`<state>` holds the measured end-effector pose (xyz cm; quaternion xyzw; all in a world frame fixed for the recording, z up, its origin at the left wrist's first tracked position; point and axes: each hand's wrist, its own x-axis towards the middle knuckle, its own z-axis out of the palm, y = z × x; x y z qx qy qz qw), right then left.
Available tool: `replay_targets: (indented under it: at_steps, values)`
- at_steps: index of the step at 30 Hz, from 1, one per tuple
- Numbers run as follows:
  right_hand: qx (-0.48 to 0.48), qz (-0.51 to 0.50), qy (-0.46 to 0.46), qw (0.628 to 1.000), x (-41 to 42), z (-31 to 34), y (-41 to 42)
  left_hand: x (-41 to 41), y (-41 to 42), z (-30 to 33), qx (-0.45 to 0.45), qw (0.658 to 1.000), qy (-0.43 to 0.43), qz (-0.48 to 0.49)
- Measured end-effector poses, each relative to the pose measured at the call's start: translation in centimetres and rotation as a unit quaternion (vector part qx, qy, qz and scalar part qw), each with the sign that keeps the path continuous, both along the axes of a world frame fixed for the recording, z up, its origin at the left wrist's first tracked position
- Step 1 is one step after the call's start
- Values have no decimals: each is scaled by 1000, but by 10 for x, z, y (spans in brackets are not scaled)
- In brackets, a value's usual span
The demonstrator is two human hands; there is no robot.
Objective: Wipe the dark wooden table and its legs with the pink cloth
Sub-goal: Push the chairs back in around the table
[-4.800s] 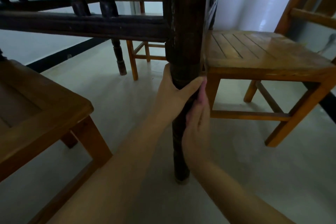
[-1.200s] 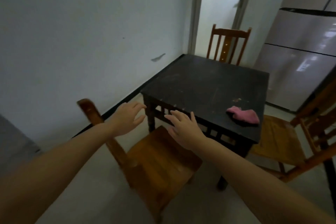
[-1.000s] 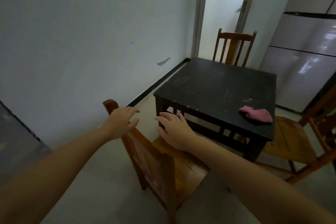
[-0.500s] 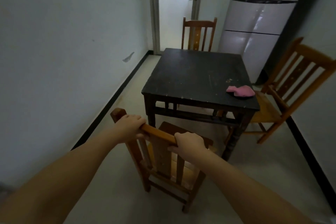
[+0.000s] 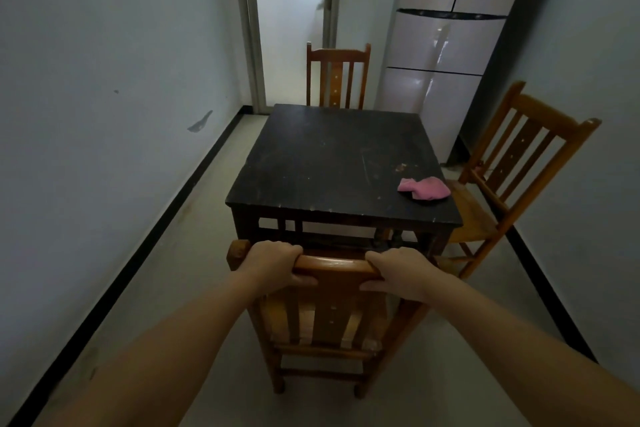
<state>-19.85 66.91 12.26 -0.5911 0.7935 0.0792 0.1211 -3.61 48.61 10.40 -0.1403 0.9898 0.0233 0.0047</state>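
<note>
Both hands grasp the top rail of a wooden chair (image 5: 332,305) drawn up to the near edge of a dark wooden desk (image 5: 332,163). Left hand (image 5: 273,265) curls over the rail near its left end, thumb lying along the rail's near face; right hand (image 5: 398,272) wraps the rail toward its right end in the same way. Bare forearms reach in from the bottom corners of the head view.

A pink cloth (image 5: 424,188) lies crumpled on the desk top near its right edge, toward the front right corner, well apart from either hand. Pale specks and scuffs mark the dark top, with a small brownish patch just beyond the cloth.

One desk leg (image 5: 242,224) shows at the front left corner; the front right leg appears partly hidden behind the right hand, though the dim light makes that hard to confirm.

A second chair (image 5: 337,76) stands at the far side of the desk, and a third chair (image 5: 519,163) sits at the right side. A pale refrigerator (image 5: 446,45) stands beyond the desk on the right, beside a lit doorway (image 5: 289,10).
</note>
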Motion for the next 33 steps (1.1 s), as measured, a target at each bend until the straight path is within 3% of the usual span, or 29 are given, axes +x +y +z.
replay_targets:
  at_steps: [17, 23, 26, 29, 33]
  values:
    - [-36, 74, -8, 997, -117, -7, -103, -103, -97, -8, -16, 997, -40, 58]
    - [-8, 62, -18, 998, -120, -4, -115, -110, -102, 0, 21, 989, -99, 104]
    - [62, 41, -17, 997, -117, 8, -119, -109, -95, 9, -1, 985, -122, 123]
    - [100, -5, -78, 992, -110, 28, -136, -93, -89, 26, -46, 991, -73, 105]
    - [-93, 31, -70, 993, -75, 47, -194, -39, -113, 60, -36, 985, 87, 141]
